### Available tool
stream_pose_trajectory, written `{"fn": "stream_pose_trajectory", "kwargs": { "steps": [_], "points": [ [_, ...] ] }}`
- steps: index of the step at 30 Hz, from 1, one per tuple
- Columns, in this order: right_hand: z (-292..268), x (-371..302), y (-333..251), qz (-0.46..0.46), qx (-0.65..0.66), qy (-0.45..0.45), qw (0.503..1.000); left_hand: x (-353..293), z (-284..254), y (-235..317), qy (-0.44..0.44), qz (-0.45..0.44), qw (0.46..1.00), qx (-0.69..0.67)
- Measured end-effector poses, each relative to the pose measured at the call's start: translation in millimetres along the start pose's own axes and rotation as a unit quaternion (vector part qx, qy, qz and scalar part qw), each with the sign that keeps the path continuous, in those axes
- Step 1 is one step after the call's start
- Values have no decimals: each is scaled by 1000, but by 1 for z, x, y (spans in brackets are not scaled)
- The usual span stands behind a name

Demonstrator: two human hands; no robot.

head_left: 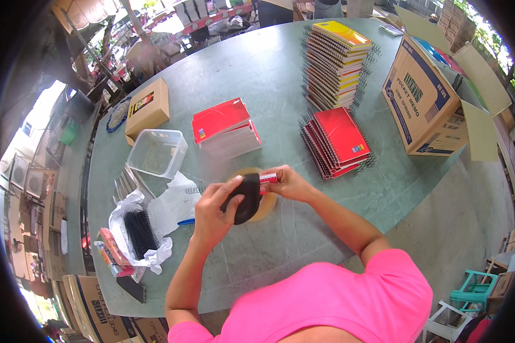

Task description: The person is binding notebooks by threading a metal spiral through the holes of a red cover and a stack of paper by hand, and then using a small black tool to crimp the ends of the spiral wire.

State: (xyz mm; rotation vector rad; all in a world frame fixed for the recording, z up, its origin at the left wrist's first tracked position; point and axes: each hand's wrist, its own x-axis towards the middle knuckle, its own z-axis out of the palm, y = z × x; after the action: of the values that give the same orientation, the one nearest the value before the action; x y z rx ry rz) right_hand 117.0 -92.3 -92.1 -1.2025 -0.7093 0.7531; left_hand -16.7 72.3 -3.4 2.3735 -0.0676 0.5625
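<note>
Near the middle of the table, my left hand (216, 207) grips a dark, rounded oval object (243, 200) whose kind I cannot make out. Close by on its right, my right hand (290, 184) pinches a small red-and-white piece (268, 178), perhaps a little box, against the oval's edge. Under both hands shows part of a round tan thing (264, 212), mostly covered. A blue pen-like stick (186, 222) lies beside my left wrist. Beyond my hands are red-covered notebooks (220, 121) in a stack, and red spiral notebooks (342, 137) stand to the right.
A tall pile of yellow-topped spiral notebooks (337, 66) stands at the far right, near an open cardboard box (426, 100). At left are a clear plastic tub (157, 153), a brown carton (147, 108), and black wire spirals (140, 233) on white paper. Stools (474, 290) stand on the floor, lower right.
</note>
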Motion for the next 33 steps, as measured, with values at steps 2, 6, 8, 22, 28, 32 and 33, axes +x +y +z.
{"fn": "stream_pose_trajectory", "kwargs": {
  "steps": [2, 6, 8, 22, 28, 32, 33],
  "points": [
    [1, -3, -1, 4, -19, 7, 1000, 9, -8, 6, 118, -19, 993, -7],
    [1, -1, 0, -26, -32, -8, 999, 1, 6, -2, 8, 54, 998, -15],
    [2, 1, -1, -47, -51, -12, 997, -3, 3, -2, -3, 18, 1000, 13],
    [10, -14, -28, -263, -477, 110, 832, -18, 29, 9, 74, 117, 981, 134],
    [25, -26, -41, -197, -528, 135, 815, 6, 15, -29, -20, 144, 978, 153],
    [35, -30, -59, 36, -235, 129, 963, 5, 22, -22, 3, 138, 979, 149],
    [35, -30, -57, 36, -205, 120, 971, 8, 21, -13, 11, 135, 980, 148]
  ]
}}
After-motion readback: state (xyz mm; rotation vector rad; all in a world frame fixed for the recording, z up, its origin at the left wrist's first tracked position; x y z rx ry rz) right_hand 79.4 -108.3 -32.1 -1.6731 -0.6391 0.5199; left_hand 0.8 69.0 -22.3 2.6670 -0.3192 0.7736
